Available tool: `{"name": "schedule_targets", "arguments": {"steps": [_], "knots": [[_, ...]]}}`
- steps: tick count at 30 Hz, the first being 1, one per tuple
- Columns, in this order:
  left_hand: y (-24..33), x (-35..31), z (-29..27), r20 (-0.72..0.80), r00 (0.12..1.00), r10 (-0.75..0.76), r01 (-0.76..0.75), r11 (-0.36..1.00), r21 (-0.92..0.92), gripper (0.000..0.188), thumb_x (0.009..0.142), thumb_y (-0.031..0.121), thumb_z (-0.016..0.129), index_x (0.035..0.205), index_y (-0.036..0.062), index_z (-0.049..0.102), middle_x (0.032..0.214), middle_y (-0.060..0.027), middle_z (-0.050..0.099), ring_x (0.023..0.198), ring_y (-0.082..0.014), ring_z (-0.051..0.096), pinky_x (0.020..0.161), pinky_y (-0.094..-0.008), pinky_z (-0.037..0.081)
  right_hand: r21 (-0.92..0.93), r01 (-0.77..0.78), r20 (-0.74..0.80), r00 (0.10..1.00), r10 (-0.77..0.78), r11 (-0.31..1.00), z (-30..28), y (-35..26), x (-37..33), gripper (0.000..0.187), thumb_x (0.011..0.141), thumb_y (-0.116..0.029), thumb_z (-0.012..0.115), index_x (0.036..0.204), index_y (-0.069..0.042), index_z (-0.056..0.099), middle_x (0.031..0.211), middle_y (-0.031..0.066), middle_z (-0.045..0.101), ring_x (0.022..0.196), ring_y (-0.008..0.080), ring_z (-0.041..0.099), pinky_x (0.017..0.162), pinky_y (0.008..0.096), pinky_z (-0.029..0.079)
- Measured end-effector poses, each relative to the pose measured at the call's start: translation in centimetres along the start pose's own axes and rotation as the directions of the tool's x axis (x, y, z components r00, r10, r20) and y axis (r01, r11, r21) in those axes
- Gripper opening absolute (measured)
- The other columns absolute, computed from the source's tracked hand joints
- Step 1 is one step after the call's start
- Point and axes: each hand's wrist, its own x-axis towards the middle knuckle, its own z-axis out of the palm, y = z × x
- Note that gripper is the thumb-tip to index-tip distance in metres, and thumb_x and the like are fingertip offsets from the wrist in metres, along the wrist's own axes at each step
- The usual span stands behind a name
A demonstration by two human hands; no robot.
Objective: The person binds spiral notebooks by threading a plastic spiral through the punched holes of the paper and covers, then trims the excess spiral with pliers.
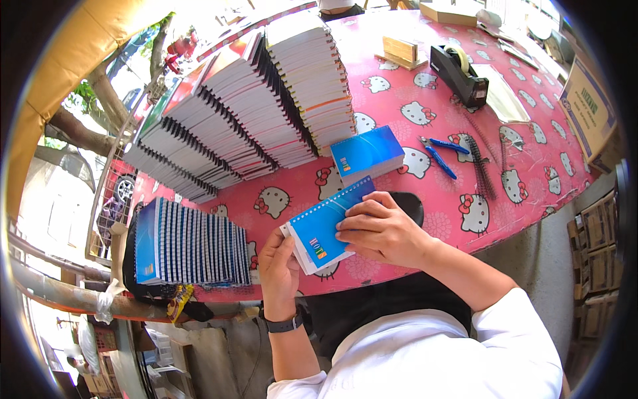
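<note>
A blue-covered booklet (316, 229) with a row of punched holes along its upper long edge is tilted in front of me, held by both hands. My left hand (279, 263) grips its lower left corner, thumb on top, where white page edges show. My right hand (379, 229) is closed around its right side, fingers bent over the cover. Just beyond lies a stack of similar blue booklets (369, 153). To the right of that stack are blue-handled pliers (442, 158) and dark plastic binding coils (480, 169).
Tall stacks of bound books (259, 100) fill the back left. Spiral-bound blue notebooks (193, 243) stand in a row at the left. A black tape dispenser (458, 76) and a wooden holder (402, 53) sit at the back. A cardboard box (588, 113) is at the right edge.
</note>
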Motion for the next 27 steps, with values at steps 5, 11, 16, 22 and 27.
{"name": "schedule_targets", "arguments": {"steps": [5, 11, 16, 22, 27], "knots": [[-2.6, -1.7, 0.1, -0.122, 0.991, 0.056, -0.038, 0.989, 0.143, 0.033, 0.096, 0.017, 0.055, 0.122, -0.0022, 0.052, 0.107, -0.0081, 0.062, 0.093, -0.0105, 0.059, 0.080, -0.0238, 0.048, -0.014, -0.069, 0.205, 0.976, 0.070, 0.998, 4.3, -0.7, -1.5, 0.025, 0.075, -0.020, 0.070, 0.099, -0.013, 0.068, 0.105, 0.0016, 0.059, 0.110, 0.0178, 0.052, 0.099, 0.0460, 0.034], [-3.6, -2.3, -1.7, -0.236, 0.955, 0.179, -0.080, 0.924, 0.374, 0.031, 0.089, 0.008, 0.064, 0.116, -0.0007, 0.053, 0.108, -0.0092, 0.062, 0.096, -0.0131, 0.059, 0.081, -0.0247, 0.048, 0.136, -0.184, -0.087, 0.977, 0.196, 0.974, 4.4, -0.7, -1.8, 0.025, 0.074, -0.017, 0.072, 0.095, -0.008, 0.062, 0.105, 0.0082, 0.058, 0.104, 0.0253, 0.053, 0.094, 0.0427, 0.038], [-5.5, -2.5, -3.0, -0.133, 0.971, 0.197, -0.158, 0.953, 0.260, 0.030, 0.088, 0.010, 0.064, 0.115, 0.0009, 0.053, 0.113, -0.0115, 0.061, 0.101, -0.0153, 0.056, 0.089, -0.0276, 0.044, 0.648, -0.383, -0.307, 0.660, 0.686, 0.658, 5.7, -0.1, -0.6, 0.025, 0.081, -0.018, 0.071, 0.097, -0.005, 0.056, 0.097, 0.0102, 0.055, 0.099, 0.0219, 0.053, 0.083, 0.0360, 0.042], [-5.5, -2.4, 1.1, -0.250, 0.837, 0.486, -0.183, 0.681, 0.709, 0.042, 0.086, 0.010, 0.063, 0.126, 0.0013, 0.050, 0.128, -0.0147, 0.053, 0.120, -0.0232, 0.049, 0.104, -0.0361, 0.033, 0.739, -0.551, 0.020, 0.594, 0.805, 0.388, 7.8, -0.5, -0.2, 0.018, 0.090, -0.015, 0.062, 0.098, -0.004, 0.051, 0.085, 0.0015, 0.053, 0.080, 0.0063, 0.050, 0.070, 0.0222, 0.042], [-3.4, -2.3, 5.7, 0.213, 0.802, 0.558, -0.163, -0.138, 0.977, 0.043, 0.079, 0.003, 0.065, 0.121, 0.0107, 0.060, 0.123, -0.0092, 0.058, 0.114, -0.0299, 0.053, 0.104, -0.0432, 0.033, 0.671, -0.524, -0.017, 0.697, 0.717, 0.525, 6.4, -0.4, -0.1, 0.017, 0.090, -0.010, 0.060, 0.102, 0.000, 0.053, 0.088, 0.0066, 0.057, 0.081, 0.0135, 0.056, 0.072, 0.0274, 0.046]]}}
